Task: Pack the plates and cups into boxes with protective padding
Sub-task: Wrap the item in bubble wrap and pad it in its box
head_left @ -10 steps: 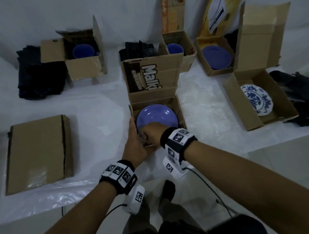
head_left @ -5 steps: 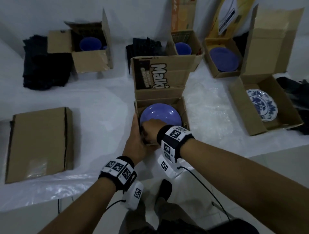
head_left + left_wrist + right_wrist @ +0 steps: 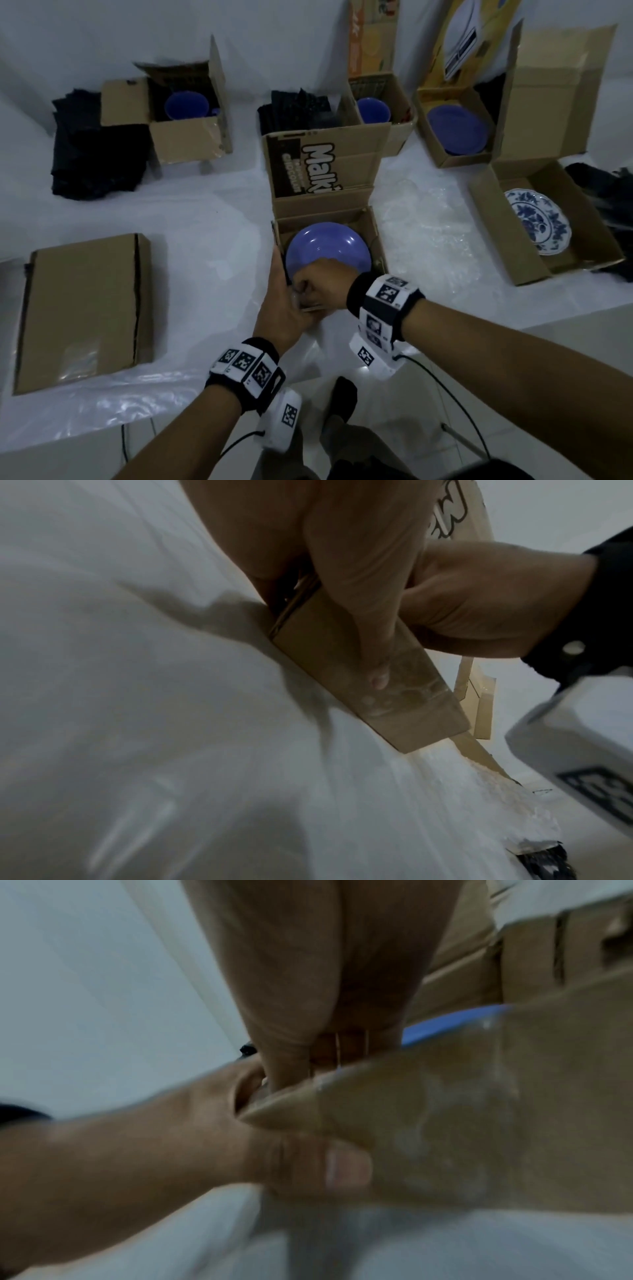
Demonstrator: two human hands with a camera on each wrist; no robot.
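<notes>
Two hands meet at the near left corner of a small open cardboard box (image 3: 373,236) that stands on a white plastic sheet (image 3: 212,219). The left hand (image 3: 286,301) lies along the box's left wall with its fingers extended forward and its thumb (image 3: 373,653) pressed flat on the taped near wall (image 3: 369,685). The right hand (image 3: 322,284) is curled over the near rim, its fingers hooked inside the box and gripping that wall. The two hands touch each other at the corner.

A purple plate (image 3: 329,246) lies inside the box, directly ahead of the right hand's knuckles and to the right of the left hand's fingertips. Its near edge is hidden under the right hand. The box's printed lid (image 3: 325,168) stands upright beyond the plate.

Well to the right of the right hand, another open box (image 3: 493,226) holds a blue-and-white patterned plate (image 3: 537,226). To the left of the left hand lies a closed flat carton (image 3: 82,308). Far ahead of both hands stand further open boxes holding purple items, with dark folded padding (image 3: 96,154) beside them.
</notes>
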